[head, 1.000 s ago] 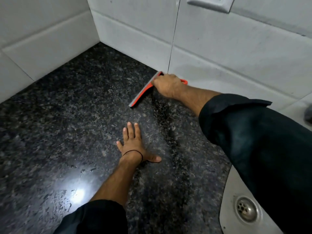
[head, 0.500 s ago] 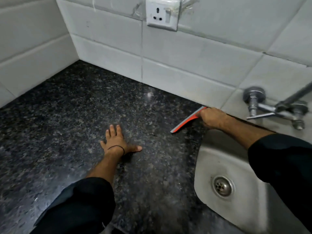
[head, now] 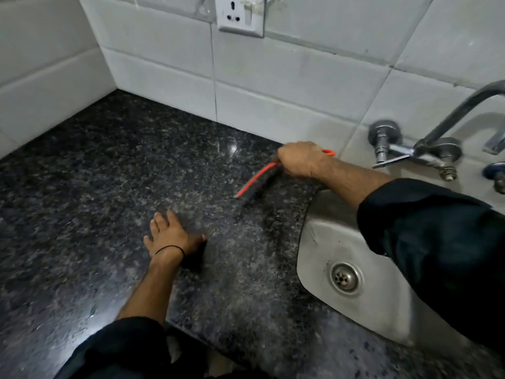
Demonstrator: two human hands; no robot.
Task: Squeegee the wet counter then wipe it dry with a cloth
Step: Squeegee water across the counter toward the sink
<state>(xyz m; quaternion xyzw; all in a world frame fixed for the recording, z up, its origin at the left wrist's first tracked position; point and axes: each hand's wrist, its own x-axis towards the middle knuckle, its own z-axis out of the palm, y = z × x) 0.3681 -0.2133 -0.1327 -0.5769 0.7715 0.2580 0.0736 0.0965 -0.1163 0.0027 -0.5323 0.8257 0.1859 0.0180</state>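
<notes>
Beside the sink [head: 314, 242], right hand [head: 302, 159] fingers clench the orange-edged, dark-bladed squeegee [head: 255, 179]

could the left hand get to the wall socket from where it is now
Probably yes. The left hand lies flat on the counter, holding nothing, and the stretch of granite and tile up to the wall socket is bare. The right hand and squeegee sit off to the side.

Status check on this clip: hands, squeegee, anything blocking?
Right hand gripping squeegee, blade angled beside sink. Left hand flat on counter, empty. No cloth visible; path unobstructed.
</notes>
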